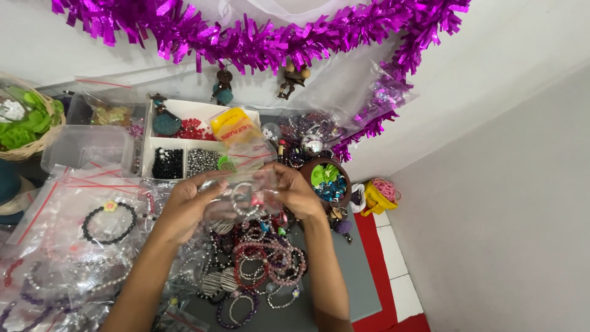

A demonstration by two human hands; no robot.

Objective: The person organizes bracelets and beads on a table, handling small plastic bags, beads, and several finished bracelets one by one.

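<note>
My left hand [184, 206] and my right hand [296, 190] together hold a small clear plastic zip bag [243, 190] with a beaded bracelet inside it, just above a heap of loose beaded bracelets [264, 258] on a grey mat. Both hands pinch the bag's sides, fingers closed on the plastic. The bracelet inside shows pale and pink beads; its details are blurred by the plastic.
A white divided box [184, 147] of beads lies behind the hands, with a yellow packet [232, 126]. Bagged bracelets [92, 227] are piled at the left, a woven basket [24, 123] far left, a brown bowl [329, 181] at right. Purple tinsel [258, 37] hangs on the wall.
</note>
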